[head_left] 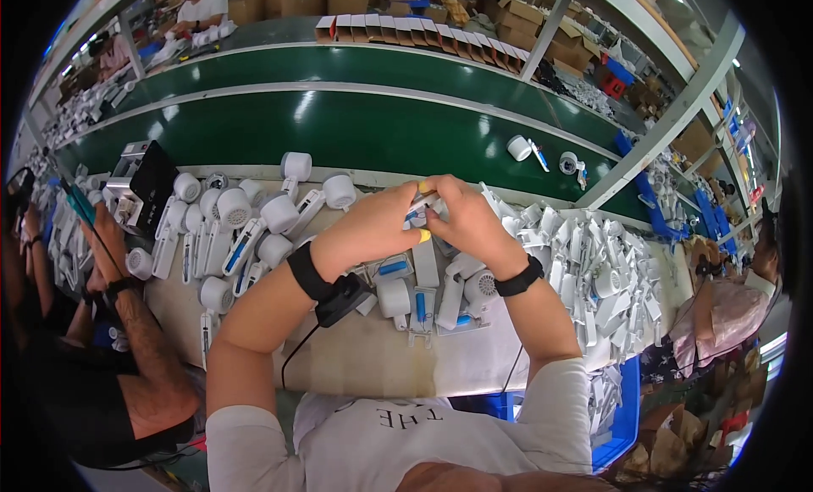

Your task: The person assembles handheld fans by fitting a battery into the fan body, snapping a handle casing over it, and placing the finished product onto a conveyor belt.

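My left hand and my right hand meet above the middle of the bench. Between their fingertips is a small white plastic part with a bit of blue showing; the fingers cover most of it. Yellow tips show on some left fingers. Just below the hands lie white housings with round heads and blue cylinders, some in open white shells. To the left are several white round-headed units, some with blue cylinders in their handles. A heap of loose white shell pieces spreads beside my right forearm.
Beyond the bench runs a green conveyor carrying a few white parts. A black and silver box stands at left, near a co-worker's arm and teal tool. A blue crate sits below right; a post rises behind.
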Demonstrator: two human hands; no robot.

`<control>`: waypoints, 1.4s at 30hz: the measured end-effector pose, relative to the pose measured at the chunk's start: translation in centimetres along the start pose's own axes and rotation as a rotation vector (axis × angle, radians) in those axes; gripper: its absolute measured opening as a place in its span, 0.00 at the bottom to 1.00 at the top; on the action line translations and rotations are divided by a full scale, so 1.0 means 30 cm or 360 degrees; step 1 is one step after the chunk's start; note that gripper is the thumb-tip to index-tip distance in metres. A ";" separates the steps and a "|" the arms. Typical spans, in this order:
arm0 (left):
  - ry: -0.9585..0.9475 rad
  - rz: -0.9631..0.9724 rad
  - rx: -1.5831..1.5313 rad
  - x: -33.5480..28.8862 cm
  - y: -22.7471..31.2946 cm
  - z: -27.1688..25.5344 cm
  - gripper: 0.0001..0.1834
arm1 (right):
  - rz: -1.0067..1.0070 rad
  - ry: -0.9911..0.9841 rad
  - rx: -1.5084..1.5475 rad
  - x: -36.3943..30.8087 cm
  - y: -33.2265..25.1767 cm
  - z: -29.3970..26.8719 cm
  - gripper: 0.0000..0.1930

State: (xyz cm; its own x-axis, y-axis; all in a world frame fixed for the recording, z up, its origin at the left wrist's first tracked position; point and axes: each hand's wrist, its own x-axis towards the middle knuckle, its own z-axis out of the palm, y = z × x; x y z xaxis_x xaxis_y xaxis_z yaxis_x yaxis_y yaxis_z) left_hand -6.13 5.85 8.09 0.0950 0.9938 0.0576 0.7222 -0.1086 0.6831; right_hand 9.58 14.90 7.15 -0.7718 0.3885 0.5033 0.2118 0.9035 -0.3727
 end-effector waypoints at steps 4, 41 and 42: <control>-0.0004 -0.0032 0.0034 0.031 0.055 0.018 0.31 | 0.0207 0.0077 0.0731 -0.024 -0.008 -0.058 0.19; -0.0175 -0.0001 -0.1318 -0.094 0.100 0.148 0.07 | -0.0150 0.0489 -0.0142 -0.362 -0.008 -0.143 0.36; -0.0165 0.0002 -0.1320 -0.093 0.099 0.152 0.08 | -0.0152 0.0481 -0.0141 -0.362 -0.008 -0.149 0.36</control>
State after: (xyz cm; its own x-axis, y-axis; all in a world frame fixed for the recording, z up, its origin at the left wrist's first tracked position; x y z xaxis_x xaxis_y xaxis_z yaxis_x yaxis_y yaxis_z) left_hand -1.12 2.66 6.64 0.1871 0.9822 0.0189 -0.0124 -0.0168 0.9998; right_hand 20.58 11.27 5.26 -0.5807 0.3256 0.7462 0.2085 0.9455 -0.2502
